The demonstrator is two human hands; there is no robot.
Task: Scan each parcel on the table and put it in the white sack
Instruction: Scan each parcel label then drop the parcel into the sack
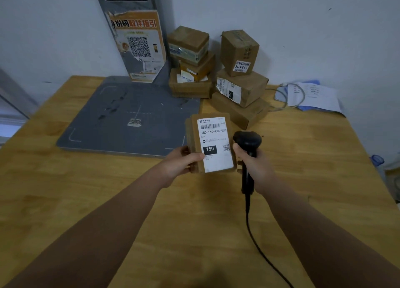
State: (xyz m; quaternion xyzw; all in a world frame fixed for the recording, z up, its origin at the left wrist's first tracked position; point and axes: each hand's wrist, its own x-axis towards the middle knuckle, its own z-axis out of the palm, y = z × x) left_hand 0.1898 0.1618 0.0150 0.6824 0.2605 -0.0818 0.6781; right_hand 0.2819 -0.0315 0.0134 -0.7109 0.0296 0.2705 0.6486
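My left hand (180,161) grips a small brown cardboard parcel (211,143) by its left edge, holding it above the table with its white shipping label facing up. My right hand (253,164) grips the handle of a black barcode scanner (247,143), whose head sits just right of the label. The scanner's black cable (257,244) trails down toward me. Several more brown parcels (240,86) are stacked against the back wall. No white sack is in view.
A grey scanning pad (129,116) with an upright post carrying an orange QR poster (138,47) lies at the back left of the wooden table (86,190). Papers and a coiled cable (311,97) lie at the back right. A clear bottle (377,161) stands past the right edge.
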